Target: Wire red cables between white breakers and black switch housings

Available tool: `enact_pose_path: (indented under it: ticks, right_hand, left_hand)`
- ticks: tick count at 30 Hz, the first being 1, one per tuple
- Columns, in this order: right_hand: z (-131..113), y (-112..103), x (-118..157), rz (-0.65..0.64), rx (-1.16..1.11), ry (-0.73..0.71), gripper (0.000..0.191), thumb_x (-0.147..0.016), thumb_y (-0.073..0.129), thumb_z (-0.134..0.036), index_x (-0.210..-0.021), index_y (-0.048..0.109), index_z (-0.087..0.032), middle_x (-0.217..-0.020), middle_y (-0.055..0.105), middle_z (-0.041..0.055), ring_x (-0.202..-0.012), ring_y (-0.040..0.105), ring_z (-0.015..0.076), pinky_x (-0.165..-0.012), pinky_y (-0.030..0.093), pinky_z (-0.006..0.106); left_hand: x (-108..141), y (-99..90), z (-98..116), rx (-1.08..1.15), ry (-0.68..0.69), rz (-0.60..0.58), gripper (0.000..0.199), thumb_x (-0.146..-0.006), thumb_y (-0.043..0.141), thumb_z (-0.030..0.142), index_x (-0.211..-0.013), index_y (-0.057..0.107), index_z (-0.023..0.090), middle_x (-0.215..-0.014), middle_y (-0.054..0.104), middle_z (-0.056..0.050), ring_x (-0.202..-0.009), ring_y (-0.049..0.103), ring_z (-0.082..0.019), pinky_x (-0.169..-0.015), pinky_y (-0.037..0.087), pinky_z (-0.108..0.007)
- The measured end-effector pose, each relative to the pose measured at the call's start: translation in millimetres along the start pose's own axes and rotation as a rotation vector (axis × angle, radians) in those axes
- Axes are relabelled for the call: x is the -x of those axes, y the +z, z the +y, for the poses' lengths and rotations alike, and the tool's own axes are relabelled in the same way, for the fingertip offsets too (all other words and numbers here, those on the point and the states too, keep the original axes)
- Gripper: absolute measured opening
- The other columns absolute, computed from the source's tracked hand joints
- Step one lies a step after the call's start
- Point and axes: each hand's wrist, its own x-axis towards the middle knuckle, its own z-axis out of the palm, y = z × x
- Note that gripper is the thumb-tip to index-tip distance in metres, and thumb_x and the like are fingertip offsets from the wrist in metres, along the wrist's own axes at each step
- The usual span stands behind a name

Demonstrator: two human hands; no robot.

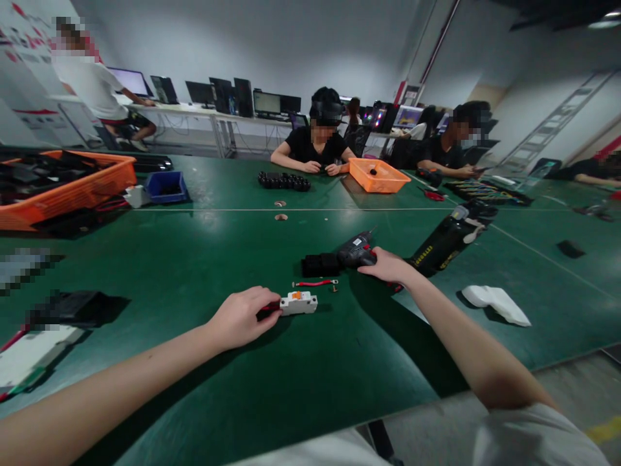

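My left hand (245,317) is closed on the left end of a white circuit breaker (299,303) with an orange lever. A bit of red and black shows between the fingers; I cannot make out all of it. My right hand (385,266) is wrapped round the handle of a black cordless drill (355,250), which lies with its bit pointing away to the right. A black block (320,265) sits beside the drill's back end. Between my hands lies a short red cable (315,283) with metal lugs, and a small screw (334,289) is near it.
A black bottle-like cylinder (436,246) and a crumpled white thing (495,303) are on the right. An orange basket (129,173) and a blue bin (166,188) stand at the left. Across the green table (233,246), co-workers sit near another orange basket (381,184).
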Motion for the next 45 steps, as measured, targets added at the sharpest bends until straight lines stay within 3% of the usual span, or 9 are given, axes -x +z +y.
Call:
enact_pose_path:
  ticks: [9,23,27,33,40,45]
  right_hand:
    - [-3,0,-1,0.05,-0.011,-0.025,0.055,-0.075,0.07,-0.053,-0.116,0.063,-0.017,-0.103,0.072,0.0103,-0.081,0.068,0.0239,-0.066,0.046,0.029]
    - [-8,2,-47,0.055,-0.099,-0.06,0.052,-0.069,0.074,-0.06,-0.104,0.07,-0.021,-0.083,0.073,0.0045,-0.064,0.066,0.0202,-0.057,0.047,0.028]
    - [-6,3,-42,0.11,-0.126,-0.078,0.055,-0.068,0.075,-0.059,-0.106,0.069,-0.02,-0.084,0.073,0.0048,-0.063,0.065,0.0201,-0.056,0.047,0.028]
    - [-8,5,-24,0.239,-0.163,-0.15,0.056,-0.07,0.077,-0.053,-0.113,0.066,-0.02,-0.097,0.073,0.0069,-0.077,0.067,0.0222,-0.068,0.05,0.031]
    - [3,9,-9,0.426,-0.309,-0.283,0.05,-0.07,0.077,-0.048,-0.109,0.064,-0.019,-0.095,0.071,0.0057,-0.079,0.066,0.0237,-0.072,0.052,0.036]
    - [6,14,-1,0.48,-0.418,-0.331,0.054,-0.07,0.077,-0.045,-0.114,0.062,-0.019,-0.099,0.07,0.0064,-0.084,0.067,0.0256,-0.077,0.055,0.038]
  left_hand:
    - [1,-0.5,-3,-0.055,0.047,-0.024,0.022,-0.095,0.053,0.031,-0.109,0.066,0.02,-0.102,0.072,-0.006,-0.089,0.066,-0.018,-0.072,0.053,-0.028]
    - [1,0.3,-5,-0.054,0.064,-0.02,0.02,-0.095,0.055,0.03,-0.11,0.064,0.021,-0.102,0.071,-0.004,-0.09,0.066,-0.016,-0.072,0.053,-0.027]
    - [1,0.9,-7,-0.058,0.064,-0.029,0.019,-0.095,0.055,0.03,-0.11,0.064,0.021,-0.102,0.071,-0.004,-0.089,0.065,-0.017,-0.072,0.053,-0.028]
    - [1,0.5,-7,-0.051,0.07,-0.027,0.02,-0.096,0.054,0.031,-0.11,0.064,0.02,-0.101,0.071,-0.005,-0.088,0.065,-0.017,-0.072,0.053,-0.029]
    - [0,0.8,-7,-0.055,0.065,-0.033,0.019,-0.096,0.054,0.031,-0.109,0.064,0.021,-0.101,0.071,-0.004,-0.088,0.065,-0.017,-0.071,0.053,-0.028]
    - [0,0.6,-6,-0.061,0.067,-0.033,0.019,-0.095,0.055,0.03,-0.108,0.064,0.02,-0.101,0.071,-0.005,-0.089,0.066,-0.017,-0.073,0.053,-0.028]
